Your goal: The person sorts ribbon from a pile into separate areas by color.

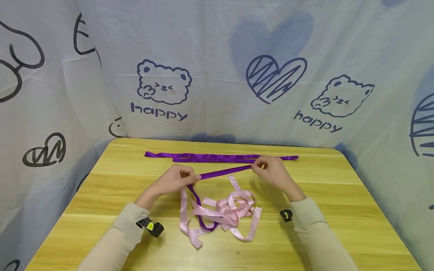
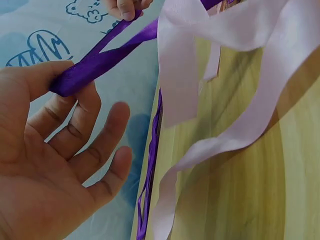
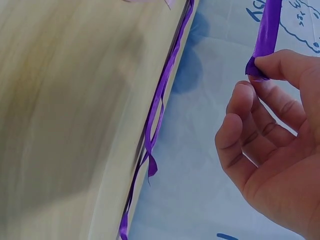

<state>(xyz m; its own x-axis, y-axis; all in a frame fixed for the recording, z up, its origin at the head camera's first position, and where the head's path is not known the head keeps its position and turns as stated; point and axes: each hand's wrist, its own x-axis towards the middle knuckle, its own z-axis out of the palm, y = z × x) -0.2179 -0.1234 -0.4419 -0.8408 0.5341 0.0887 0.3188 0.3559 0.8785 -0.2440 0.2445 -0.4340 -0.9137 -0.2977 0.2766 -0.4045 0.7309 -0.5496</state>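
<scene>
A purple ribbon [image 1: 225, 172] is stretched between my two hands above the table. My left hand [image 1: 175, 179] pinches it between thumb and index finger, the other fingers loosely spread in the left wrist view. From there a loose purple length hangs down onto a tangle of pink ribbons [image 1: 234, 210]. At its right end, my right hand [image 1: 272, 172] pinches the ribbon's tip [image 3: 261, 67] between thumb and finger. Behind the hands, more purple ribbons [image 1: 210, 157] lie side by side along the table's far part.
The wooden table [image 1: 339, 226] has light yellow boards. A white cloth [image 1: 217, 113] printed with bears and hearts hangs behind it and at both sides. Wrist cameras are strapped to the left wrist [image 1: 150, 226] and the right wrist [image 1: 286, 215].
</scene>
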